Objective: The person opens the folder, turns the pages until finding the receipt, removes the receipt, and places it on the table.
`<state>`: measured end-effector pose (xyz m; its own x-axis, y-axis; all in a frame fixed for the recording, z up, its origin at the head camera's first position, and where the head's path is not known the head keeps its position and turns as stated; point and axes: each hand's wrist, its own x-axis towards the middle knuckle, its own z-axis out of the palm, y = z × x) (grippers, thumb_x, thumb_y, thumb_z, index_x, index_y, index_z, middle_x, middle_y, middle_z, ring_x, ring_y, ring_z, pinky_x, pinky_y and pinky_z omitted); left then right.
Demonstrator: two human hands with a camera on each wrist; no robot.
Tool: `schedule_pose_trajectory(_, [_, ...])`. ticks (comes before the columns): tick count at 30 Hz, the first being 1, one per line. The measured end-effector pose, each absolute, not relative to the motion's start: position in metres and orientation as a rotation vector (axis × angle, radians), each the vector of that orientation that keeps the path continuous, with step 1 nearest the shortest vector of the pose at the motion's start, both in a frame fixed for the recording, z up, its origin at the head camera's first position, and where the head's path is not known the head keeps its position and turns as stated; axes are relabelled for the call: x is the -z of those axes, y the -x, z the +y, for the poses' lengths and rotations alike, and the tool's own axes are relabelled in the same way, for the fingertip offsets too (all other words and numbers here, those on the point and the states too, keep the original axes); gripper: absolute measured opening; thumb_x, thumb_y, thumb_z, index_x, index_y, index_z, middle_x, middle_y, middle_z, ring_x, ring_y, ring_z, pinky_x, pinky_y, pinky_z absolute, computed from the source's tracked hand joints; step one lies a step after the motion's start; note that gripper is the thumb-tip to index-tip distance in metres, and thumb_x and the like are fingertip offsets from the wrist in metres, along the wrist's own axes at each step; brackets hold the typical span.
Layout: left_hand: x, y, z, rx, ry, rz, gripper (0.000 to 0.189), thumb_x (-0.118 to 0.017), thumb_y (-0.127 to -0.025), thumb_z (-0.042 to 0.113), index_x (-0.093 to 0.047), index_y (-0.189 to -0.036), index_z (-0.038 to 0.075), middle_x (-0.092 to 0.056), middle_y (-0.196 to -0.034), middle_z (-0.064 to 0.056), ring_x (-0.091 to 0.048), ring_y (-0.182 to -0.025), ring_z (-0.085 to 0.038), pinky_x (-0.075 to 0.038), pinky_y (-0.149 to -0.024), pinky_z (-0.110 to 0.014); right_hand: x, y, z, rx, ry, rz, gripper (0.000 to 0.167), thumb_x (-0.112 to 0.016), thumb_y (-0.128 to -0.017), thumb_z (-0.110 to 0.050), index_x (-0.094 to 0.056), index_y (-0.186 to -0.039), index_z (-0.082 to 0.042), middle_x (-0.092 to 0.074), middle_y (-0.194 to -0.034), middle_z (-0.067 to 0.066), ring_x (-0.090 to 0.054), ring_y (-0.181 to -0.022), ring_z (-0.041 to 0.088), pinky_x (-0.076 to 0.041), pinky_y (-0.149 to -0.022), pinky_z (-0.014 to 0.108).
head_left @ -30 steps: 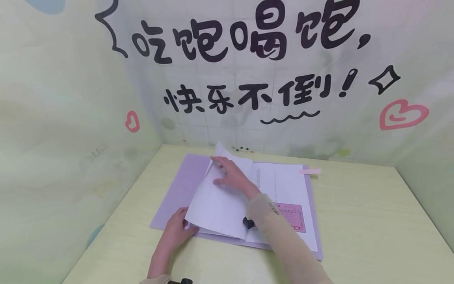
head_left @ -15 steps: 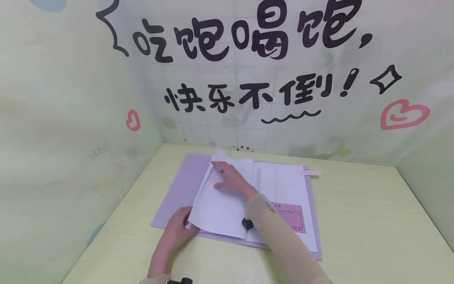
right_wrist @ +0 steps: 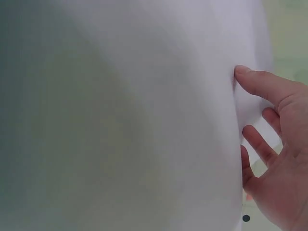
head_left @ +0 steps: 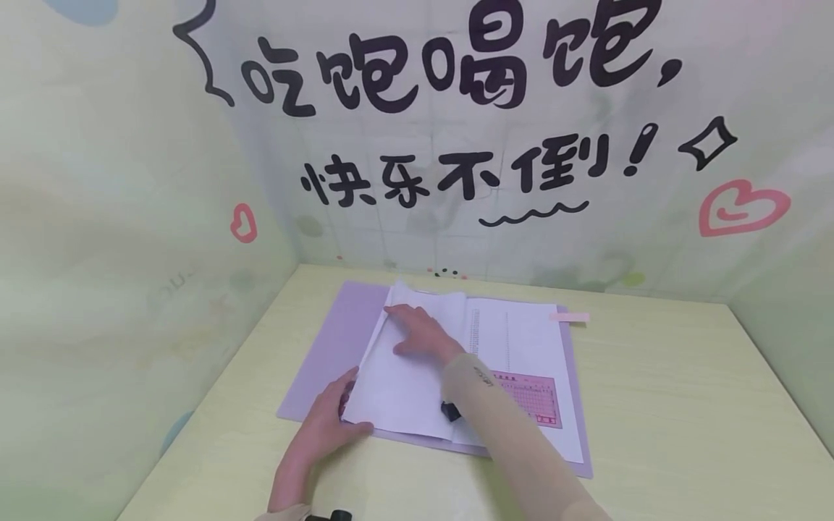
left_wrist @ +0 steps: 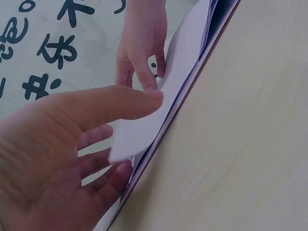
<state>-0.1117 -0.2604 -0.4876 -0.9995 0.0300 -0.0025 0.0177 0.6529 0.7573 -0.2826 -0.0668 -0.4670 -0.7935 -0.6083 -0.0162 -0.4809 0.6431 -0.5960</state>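
An open book with a purple cover [head_left: 326,347] lies on the table, its loose left-hand white page [head_left: 397,391] nearly flat. My left hand [head_left: 326,423] is at that page's lower left corner. In the left wrist view its thumb extends over the page [left_wrist: 180,62], with the fingers [left_wrist: 103,185] near the corner. My right hand [head_left: 423,333] rests on the upper part of the page, fingers spread. In the right wrist view, its thumb and fingertips touch the page's edge [right_wrist: 202,125]. A small dark reddish patch shows beside the left fingers, too small to identify.
On the right-hand page [head_left: 541,340] is a pink printed grid [head_left: 537,401], partly covered by the right sleeve [head_left: 515,449]. A pink tab [head_left: 573,317] sticks out at the upper right. Printed wall sheets [head_left: 391,239] enclose the table [head_left: 684,405] at the back and sides.
The page's raised upper left corner has come down and the page lies flatter. My right hand has moved slightly toward me; the left thumb has shifted right along the lower edge.
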Motion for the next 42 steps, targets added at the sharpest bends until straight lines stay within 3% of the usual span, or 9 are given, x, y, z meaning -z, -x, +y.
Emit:
schedule_pose_trajectory(8, [0.4902, 0.1103, -0.2589, -1.171, -0.128, 2.964, 0.078, -0.08, -0.076, 0.007, -0.044, -0.146, 0.003, -0.056, -0.136, -0.021, -0.053, -0.126, -0.037, -0.043, -0.109, -0.054, 0.4694, 0.2849, -0.0688, 0.798, 0.833, 2.66, 0.081, -0.075, -0.086, -0.02, -0.032, -0.155, -0.027, -0.032, -0.162, -0.002, -0.027, -0.151, 0.027, -0.024, -0.123, 0.054])
schedule_pose_trajectory(14, [0.4869, 0.1095, -0.2566, -1.116, -0.144, 2.979, 0.062, -0.079, -0.076, 0.007, -0.059, -0.134, 0.002, -0.055, -0.135, -0.022, -0.05, -0.126, -0.044, -0.04, -0.111, -0.058, 0.4712, 0.2876, -0.0697, 0.707, 0.831, 2.695, 0.079, -0.076, -0.086, -0.026, -0.034, -0.154, -0.028, -0.039, -0.158, -0.003, -0.035, -0.14, 0.026, -0.027, -0.12, 0.049])
schedule_pose_trajectory(18, [0.4867, 0.1115, -0.2557, -1.096, -0.142, 2.994, 0.061, -0.079, -0.074, 0.006, -0.06, -0.132, -0.001, -0.055, -0.133, -0.022, -0.051, -0.125, -0.044, -0.04, -0.11, -0.058, 0.4724, 0.2898, -0.0691, 0.637, 0.852, 2.727, 0.075, -0.076, -0.086, -0.03, -0.04, -0.151, -0.03, -0.043, -0.155, -0.005, -0.037, -0.131, 0.024, -0.029, -0.113, 0.045])
schedule_pose_trajectory(27, [0.4867, 0.1158, -0.2547, -1.062, -0.105, 2.991, 0.06, -0.08, -0.075, 0.007, -0.061, -0.132, 0.0, -0.056, -0.132, -0.019, -0.052, -0.124, -0.039, -0.042, -0.11, -0.054, 0.4691, 0.2905, -0.0661, 0.572, 0.862, 2.739, 0.06, -0.075, -0.086, -0.037, -0.052, -0.142, -0.034, -0.045, -0.154, -0.005, -0.037, -0.131, 0.026, -0.029, -0.105, 0.046])
schedule_pose_trajectory(42, [0.4829, 0.1135, -0.2536, -0.937, -0.08, 3.037, 0.06, -0.08, -0.074, 0.01, -0.061, -0.131, 0.001, -0.053, -0.132, -0.023, -0.05, -0.116, -0.043, -0.043, -0.102, -0.059, 0.466, 0.2867, -0.0606, 0.599, 0.875, 2.636, 0.063, -0.075, -0.087, -0.035, -0.05, -0.144, -0.034, -0.036, -0.16, -0.006, -0.027, -0.145, 0.029, -0.022, -0.116, 0.053])
